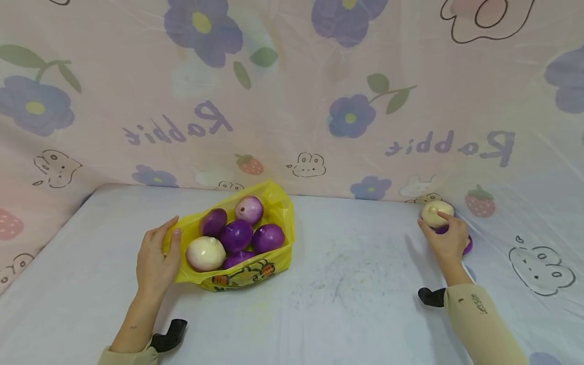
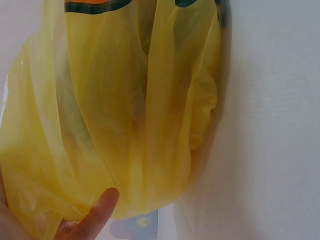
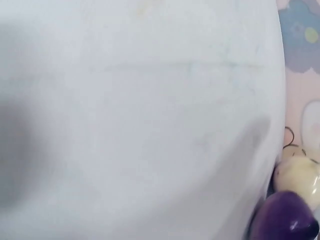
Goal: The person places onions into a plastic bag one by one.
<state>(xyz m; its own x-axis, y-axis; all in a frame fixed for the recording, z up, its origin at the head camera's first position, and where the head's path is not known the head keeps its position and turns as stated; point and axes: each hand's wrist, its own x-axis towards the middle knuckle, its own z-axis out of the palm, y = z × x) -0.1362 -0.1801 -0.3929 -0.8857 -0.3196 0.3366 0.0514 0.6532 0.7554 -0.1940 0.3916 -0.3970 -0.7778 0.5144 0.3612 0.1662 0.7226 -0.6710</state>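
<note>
On the left of the table, my left hand (image 1: 157, 258) grips the near-left edge of a yellow plastic bag (image 1: 283, 258), with the thumb (image 2: 102, 205) against the film. Inside the opened bag lie several purple onions (image 1: 235, 234) and a whitish onion (image 1: 206, 254). Far to the right, my right hand (image 1: 449, 243) reaches over a small group of onions. Its thumb and forefinger are spread at a pale onion (image 1: 436, 213). A purple onion (image 3: 284, 217) sits beside the pale one, partly hidden by the hand in the head view.
A white-covered table (image 1: 347, 304) spans the space between bag and right-hand onions. Behind it hangs a pink printed cloth (image 1: 283, 116), which also falls along the right side. Black curved pieces (image 1: 171, 335) project from both wrists.
</note>
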